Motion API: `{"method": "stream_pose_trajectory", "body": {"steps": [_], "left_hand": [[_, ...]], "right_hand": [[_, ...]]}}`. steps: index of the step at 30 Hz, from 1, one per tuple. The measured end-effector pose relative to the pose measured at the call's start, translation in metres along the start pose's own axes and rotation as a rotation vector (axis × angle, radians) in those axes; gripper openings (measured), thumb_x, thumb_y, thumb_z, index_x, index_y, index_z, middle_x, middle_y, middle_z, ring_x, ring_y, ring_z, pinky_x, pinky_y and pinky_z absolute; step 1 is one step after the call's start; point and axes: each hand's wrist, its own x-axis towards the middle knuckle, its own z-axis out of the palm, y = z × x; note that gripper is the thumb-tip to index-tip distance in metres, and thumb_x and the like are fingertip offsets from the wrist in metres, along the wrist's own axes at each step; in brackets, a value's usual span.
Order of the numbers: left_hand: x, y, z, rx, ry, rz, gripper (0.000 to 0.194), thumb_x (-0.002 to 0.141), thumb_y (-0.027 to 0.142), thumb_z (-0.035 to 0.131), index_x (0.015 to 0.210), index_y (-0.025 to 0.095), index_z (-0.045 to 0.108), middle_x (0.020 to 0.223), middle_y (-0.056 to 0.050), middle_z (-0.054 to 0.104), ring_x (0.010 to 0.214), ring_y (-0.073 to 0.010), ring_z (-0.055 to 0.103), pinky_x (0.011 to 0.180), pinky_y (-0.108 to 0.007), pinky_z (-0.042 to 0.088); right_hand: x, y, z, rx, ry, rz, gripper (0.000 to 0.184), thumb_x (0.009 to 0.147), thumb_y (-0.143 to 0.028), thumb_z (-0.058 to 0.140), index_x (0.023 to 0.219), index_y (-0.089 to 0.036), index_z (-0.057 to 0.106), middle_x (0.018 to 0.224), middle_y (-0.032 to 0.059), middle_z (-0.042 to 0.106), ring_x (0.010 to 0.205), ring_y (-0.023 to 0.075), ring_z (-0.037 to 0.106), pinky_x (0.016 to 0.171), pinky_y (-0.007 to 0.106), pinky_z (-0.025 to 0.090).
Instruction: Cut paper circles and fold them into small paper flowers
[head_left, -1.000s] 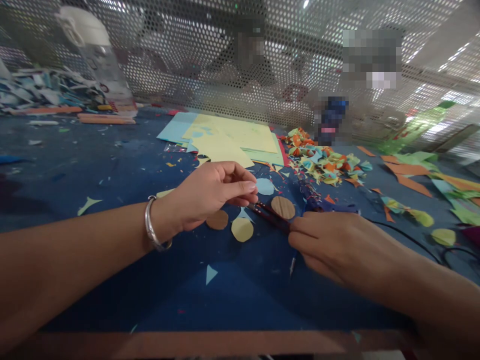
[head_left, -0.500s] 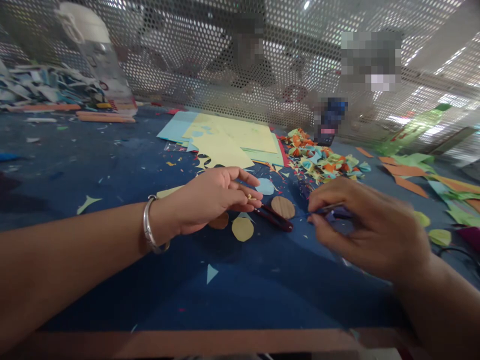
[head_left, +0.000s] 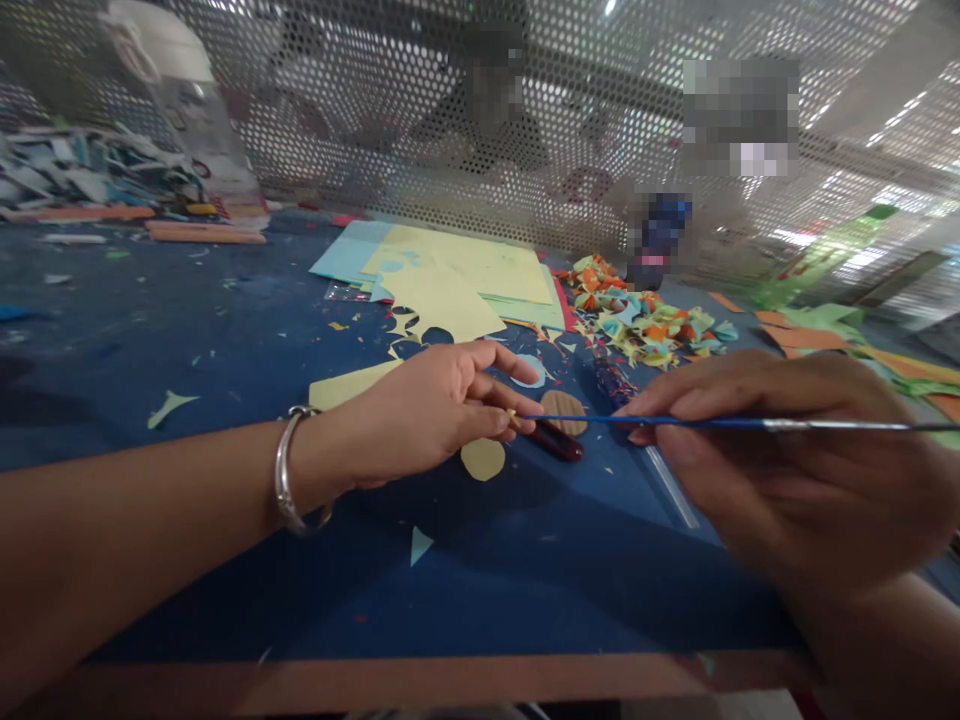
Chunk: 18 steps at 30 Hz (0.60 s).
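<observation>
My left hand [head_left: 450, 400], with a silver bangle at the wrist, pinches a small yellow piece [head_left: 512, 417] between thumb and fingertips; its shape is hard to make out. My right hand [head_left: 780, 450] is closed on a thin blue stick [head_left: 712, 423] with a silvery stretch and dark end, like a slim paintbrush. The stick's left tip reaches the yellow piece. Below my left fingers lie a yellow paper circle [head_left: 482, 460] and a dark red slim object [head_left: 559, 440]. A round wooden disc [head_left: 566, 410] sits behind the stick, and a pale blue paper circle [head_left: 531, 370] beyond my fingertips.
Cut paper sheets [head_left: 457, 275] lie ahead, beside a heap of folded paper bits [head_left: 637, 325]. A bottle [head_left: 202, 130] stands back left. A clear strip [head_left: 671, 487] lies beside my right hand. Behind a perforated screen [head_left: 337, 90] people are visible.
My right hand has turned, bringing the blue stick level, with its tip now at the yellow piece. My left hand has shifted slightly right, still pinching.
</observation>
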Motion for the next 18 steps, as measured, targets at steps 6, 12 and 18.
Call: {"method": "stream_pose_trajectory", "body": {"steps": [6,12,18], "left_hand": [[0.0005,-0.0024,0.0025,-0.044,-0.021,0.017,0.031,0.090,0.008,0.064,0.119,0.017,0.057,0.109,-0.009,0.079,0.099,-0.0177,0.075,0.084,-0.027,0.052],[-0.0007,-0.0014,0.0022,-0.085,0.013,0.005,0.031,0.088,0.005,0.066,0.115,0.018,0.060,0.109,-0.007,0.079,0.096,-0.0133,0.074,0.075,-0.021,0.050],[-0.0025,0.0024,0.0007,-0.127,0.064,-0.066,0.028,0.088,0.008,0.069,0.112,0.018,0.062,0.107,-0.005,0.079,0.080,-0.0074,0.071,0.052,-0.014,0.040]], "right_hand": [[0.0022,0.0010,0.0005,0.056,-0.015,-0.031,0.031,0.074,0.000,0.074,0.094,-0.022,0.070,0.082,0.0028,0.074,0.073,0.0217,0.075,0.065,0.036,0.061],[0.0040,-0.0018,-0.0011,0.021,-0.041,-0.058,0.028,0.074,0.003,0.071,0.090,-0.021,0.067,0.083,0.0019,0.073,0.075,0.0165,0.075,0.070,0.029,0.062],[0.0076,-0.0018,-0.0044,-0.008,-0.080,-0.154,0.025,0.076,0.004,0.067,0.087,-0.018,0.063,0.082,0.0030,0.073,0.077,0.0115,0.074,0.073,0.023,0.061]]}}
